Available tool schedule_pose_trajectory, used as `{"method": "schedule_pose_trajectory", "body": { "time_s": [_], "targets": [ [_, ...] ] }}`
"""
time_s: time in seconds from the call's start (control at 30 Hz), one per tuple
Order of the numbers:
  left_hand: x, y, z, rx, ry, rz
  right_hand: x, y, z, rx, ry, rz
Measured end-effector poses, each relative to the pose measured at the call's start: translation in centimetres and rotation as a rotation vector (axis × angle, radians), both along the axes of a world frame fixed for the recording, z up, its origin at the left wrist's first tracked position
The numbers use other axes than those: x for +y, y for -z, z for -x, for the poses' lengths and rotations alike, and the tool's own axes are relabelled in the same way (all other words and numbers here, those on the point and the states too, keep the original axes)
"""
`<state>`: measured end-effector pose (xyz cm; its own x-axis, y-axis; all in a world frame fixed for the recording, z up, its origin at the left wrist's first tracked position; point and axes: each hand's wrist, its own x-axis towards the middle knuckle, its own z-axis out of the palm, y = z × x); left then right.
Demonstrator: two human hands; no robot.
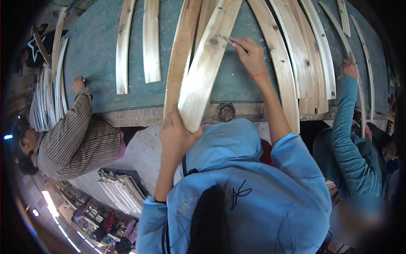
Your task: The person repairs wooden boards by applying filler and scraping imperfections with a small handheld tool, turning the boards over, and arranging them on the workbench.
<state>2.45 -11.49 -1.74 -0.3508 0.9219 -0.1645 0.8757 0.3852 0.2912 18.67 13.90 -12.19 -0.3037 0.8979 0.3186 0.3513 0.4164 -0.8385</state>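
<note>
The left hand (174, 132) grips the plank (204, 76) at its seven-o'clock end; the right hand (251, 55), toward one o'clock, pinches a small blade (223, 38) over the plank's face.

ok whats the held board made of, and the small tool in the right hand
Held board: wood, seemingly unpainted and smooth, given its pale grain and dark knot. Small tool: probably metal, judging by its thin, grey, blade-like end; finish unclear.
</note>
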Motion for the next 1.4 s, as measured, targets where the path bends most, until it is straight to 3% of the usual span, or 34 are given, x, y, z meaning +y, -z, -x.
{"method": "schedule_pose_trajectory", "body": {
  "time_s": [0.27, 0.43, 0.5, 0.57, 0.63, 0.77, 0.9, 0.93, 1.07, 1.17, 1.2, 1.23, 1.3, 1.33, 1.37, 1.4],
  "targets": [
    [-2.8, -0.8, -3.7, -0.054, -0.041, -0.021, -2.3, -1.8, -3.2, -0.112, -0.233, -0.097],
    [-3.5, -1.4, -3.6, -0.055, -0.036, 0.005, -2.2, -2.2, -2.2, -0.116, -0.138, -0.076],
    [-3.4, -1.5, -3.1, -0.054, -0.037, 0.0, -4.0, -2.6, -2.0, -0.069, -0.358, -0.203],
    [-3.9, -1.5, -3.1, -0.057, -0.045, 0.006, -2.8, -2.3, -2.6, -0.079, -0.359, -0.219],
    [-4.2, -1.4, -3.2, -0.022, -0.026, -0.028, -2.0, -2.2, -2.9, -0.157, -0.143, -0.021],
    [-4.4, -1.5, -3.1, -0.028, -0.043, -0.008, -4.4, -2.7, -2.6, -0.102, -0.425, -0.165],
    [-4.5, -1.3, -3.1, -0.036, -0.039, 0.006, -3.1, -2.2, -2.9, -0.159, -0.211, -0.146],
    [-4.4, -1.2, -3.0, -0.034, -0.037, 0.007, -4.3, -2.3, -2.6, -0.096, -0.354, -0.207],
    [-4.6, -1.2, -2.3, -0.051, -0.036, 0.005, -4.1, -2.6, -3.0, -0.132, -0.435, -0.139],
    [-4.8, -1.5, -1.6, -0.045, -0.041, 0.027, -4.4, -2.3, -3.1, -0.175, -0.492, -0.35],
    [-5.5, -1.4, -1.2, -0.026, -0.028, 0.022, -5.1, -3.9, -3.5, -0.074, -0.848, -0.153],
    [-6.3, -1.1, -0.8, -0.01, -0.014, 0.013, -4.8, -4.8, -4.0, -0.083, -0.843, -0.178],
    [-8.5, -0.3, 0.3, 0.03, -0.011, 0.012, -4.0, -5.8, -5.5, 0.067, -0.85, 0.075],
    [-9.9, 0.0, 0.7, 0.063, -0.014, 0.048, -2.4, -5.1, -6.4, -0.05, -0.65, 0.022],
    [-11.3, 0.0, 1.1, 0.063, -0.018, 0.047, -1.5, -4.5, -6.7, -0.05, -0.654, 0.021],
    [-12.5, 0.0, 1.5, 0.062, -0.005, 0.066, -0.9, -3.8, -6.8, -0.059, -0.369, 0.047]
  ]
}}
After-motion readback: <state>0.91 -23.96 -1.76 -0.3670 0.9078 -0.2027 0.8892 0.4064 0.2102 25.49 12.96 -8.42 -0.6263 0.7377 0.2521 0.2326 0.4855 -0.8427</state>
